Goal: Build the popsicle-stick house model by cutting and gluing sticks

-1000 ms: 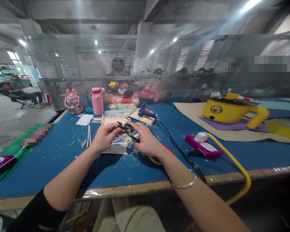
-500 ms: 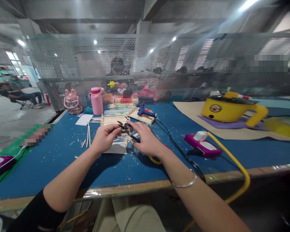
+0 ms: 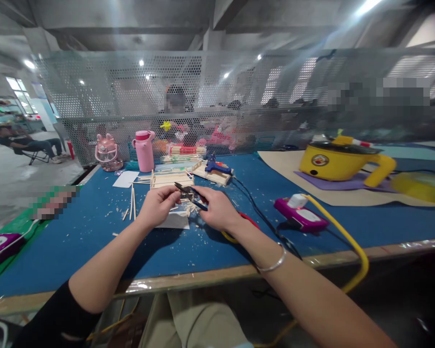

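My right hand (image 3: 219,209) is closed on the blue handles of a pair of pliers (image 3: 188,192), whose dark jaws point left. Beside the jaws, my left hand (image 3: 160,205) is pinched shut; what its fingertips hold is too small to make out. Just behind the hands lies a pale wooden stick frame (image 3: 170,179). A sheet of white paper (image 3: 174,220) lies under the hands, with wood scraps (image 3: 190,209) around it. Several thin sticks (image 3: 132,202) lie to the left. A blue glue gun (image 3: 217,167) rests on another wooden piece behind my right hand.
A pink thermos (image 3: 144,152) and a pink bottle (image 3: 108,153) stand at the back left. To the right are a purple power strip (image 3: 300,215) with a yellow cable (image 3: 339,231) and a yellow pot (image 3: 329,163). A perforated metal screen (image 3: 123,96) closes the blue table's back.
The pliers' jaws have tilted slightly and look wider apart, and my right hand has turned a little on the handles. The view has shifted slightly.
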Motion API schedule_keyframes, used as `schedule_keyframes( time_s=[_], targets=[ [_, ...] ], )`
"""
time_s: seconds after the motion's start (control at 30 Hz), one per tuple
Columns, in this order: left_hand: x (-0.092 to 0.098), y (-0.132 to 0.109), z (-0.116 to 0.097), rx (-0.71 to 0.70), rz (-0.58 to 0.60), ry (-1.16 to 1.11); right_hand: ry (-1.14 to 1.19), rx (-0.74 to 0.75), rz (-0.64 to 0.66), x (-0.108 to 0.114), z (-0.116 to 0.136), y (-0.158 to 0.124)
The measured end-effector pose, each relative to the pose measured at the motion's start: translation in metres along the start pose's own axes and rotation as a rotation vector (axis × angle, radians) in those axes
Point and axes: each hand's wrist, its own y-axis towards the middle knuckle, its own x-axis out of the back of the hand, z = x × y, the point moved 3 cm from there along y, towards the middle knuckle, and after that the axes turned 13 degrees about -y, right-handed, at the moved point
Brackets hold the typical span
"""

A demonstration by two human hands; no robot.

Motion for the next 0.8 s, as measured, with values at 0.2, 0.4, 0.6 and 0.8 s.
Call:
schedule_keyframes(
  time_s=[0.2,0.4,0.6,0.8],
  targets=[
    [0.005,0.004,0.016,0.299,0.047,-0.484,-0.065,-0.052,0.034,-0.001,0.000,0.000],
    [0.004,0.003,0.010,0.192,0.076,-0.233,-0.078,-0.065,0.042,-0.001,0.002,-0.002],
    [0.002,0.002,0.004,0.026,0.152,0.144,-0.069,-0.057,0.043,-0.001,0.004,-0.002],
    [0.002,0.003,0.006,0.026,0.197,0.145,0.096,-0.030,0.131,0.002,0.000,-0.001]
  ],
)
